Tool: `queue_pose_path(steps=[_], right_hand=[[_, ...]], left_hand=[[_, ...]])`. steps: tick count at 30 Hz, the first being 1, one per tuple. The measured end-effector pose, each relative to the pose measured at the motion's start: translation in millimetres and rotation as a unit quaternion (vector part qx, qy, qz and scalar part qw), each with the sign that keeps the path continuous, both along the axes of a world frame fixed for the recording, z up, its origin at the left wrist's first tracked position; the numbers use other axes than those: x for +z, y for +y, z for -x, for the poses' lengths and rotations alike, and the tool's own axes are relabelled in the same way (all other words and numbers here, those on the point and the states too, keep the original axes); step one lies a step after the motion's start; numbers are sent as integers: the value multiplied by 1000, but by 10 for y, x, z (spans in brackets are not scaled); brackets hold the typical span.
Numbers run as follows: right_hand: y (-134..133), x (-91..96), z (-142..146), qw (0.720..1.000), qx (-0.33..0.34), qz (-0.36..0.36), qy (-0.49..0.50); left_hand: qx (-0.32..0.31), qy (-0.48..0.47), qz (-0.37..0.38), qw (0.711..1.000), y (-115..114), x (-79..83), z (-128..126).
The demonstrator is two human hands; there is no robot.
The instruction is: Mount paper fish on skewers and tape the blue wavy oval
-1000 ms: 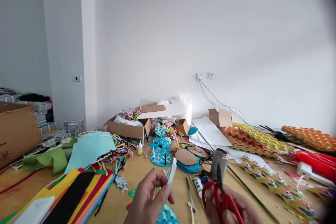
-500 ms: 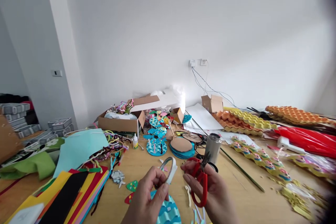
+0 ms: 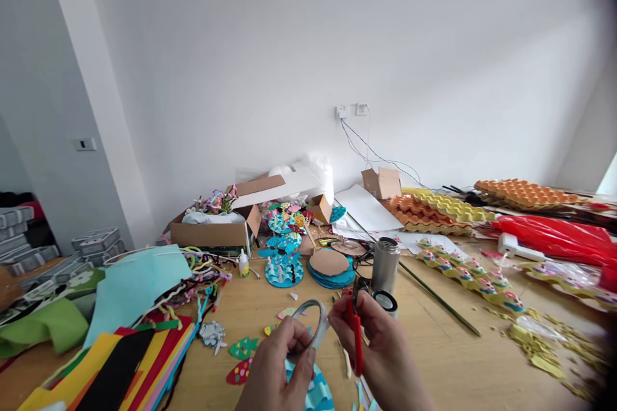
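My left hand [image 3: 279, 363] grips a narrow roll of whitish tape [image 3: 322, 327] by its lower left side, the ring held upright. Closed around red-handled scissors [image 3: 357, 337], my right hand [image 3: 388, 350] has its thumb and fingertips at the roll's right edge. Whether those fingertips pinch a tape end I cannot tell. Beneath my hands lies a round blue piece with wavy paper strips [image 3: 319, 392], partly covered by the left hand. Left of it are a green fish cutout [image 3: 243, 348] and a red spotted one [image 3: 239, 372].
A steel flask [image 3: 385, 266] stands beyond my right hand, its dark-topped lid [image 3: 385, 300] beside it. Cardboard discs [image 3: 329, 264], a glue bottle [image 3: 243, 264] and a cardboard box [image 3: 207, 234] sit further back. Coloured sheets [image 3: 110, 366] lie left; egg trays [image 3: 470, 279] and a green stick [image 3: 443, 302] lie right.
My right hand has moved in to the tape roll, and the scissors have turned edge-on with the blades upward. The view has swung slightly right.
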State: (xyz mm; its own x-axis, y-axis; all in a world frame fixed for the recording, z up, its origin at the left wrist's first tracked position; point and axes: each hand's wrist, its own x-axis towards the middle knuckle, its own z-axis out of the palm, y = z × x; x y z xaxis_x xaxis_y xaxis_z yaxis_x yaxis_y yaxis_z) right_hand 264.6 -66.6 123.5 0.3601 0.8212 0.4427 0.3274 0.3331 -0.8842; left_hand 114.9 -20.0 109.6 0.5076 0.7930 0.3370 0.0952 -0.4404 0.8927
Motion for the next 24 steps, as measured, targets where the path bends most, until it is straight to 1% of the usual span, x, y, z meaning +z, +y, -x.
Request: queue_pose_path(steps=[4, 9, 13, 15, 17, 19, 21, 24], right_hand=[[13, -14, 49, 1000, 8, 13, 18], [39, -37, 58, 1000, 8, 13, 1], [36, -35, 33, 997, 46, 67, -14], [42, -35, 38, 992, 68, 103, -20], [57, -42, 56, 989, 76, 127, -19], [74, -49, 70, 988, 76, 136, -8], [83, -51, 65, 989, 67, 129, 6], [77, -55, 30, 990, 67, 121, -12]], left_hand=[[28, 5, 39, 999, 26, -23, -4], [34, -3, 91, 995, 64, -63, -16], [69, -30, 92, 993, 83, -34, -6], [67, -34, 90, 993, 99, -14, 5], [56, -32, 91, 994, 120, -2, 15], [57, -34, 92, 994, 144, 2, 22], [70, -47, 94, 992, 167, 3, 32], [101, -69, 98, 988, 197, 1, 52]])
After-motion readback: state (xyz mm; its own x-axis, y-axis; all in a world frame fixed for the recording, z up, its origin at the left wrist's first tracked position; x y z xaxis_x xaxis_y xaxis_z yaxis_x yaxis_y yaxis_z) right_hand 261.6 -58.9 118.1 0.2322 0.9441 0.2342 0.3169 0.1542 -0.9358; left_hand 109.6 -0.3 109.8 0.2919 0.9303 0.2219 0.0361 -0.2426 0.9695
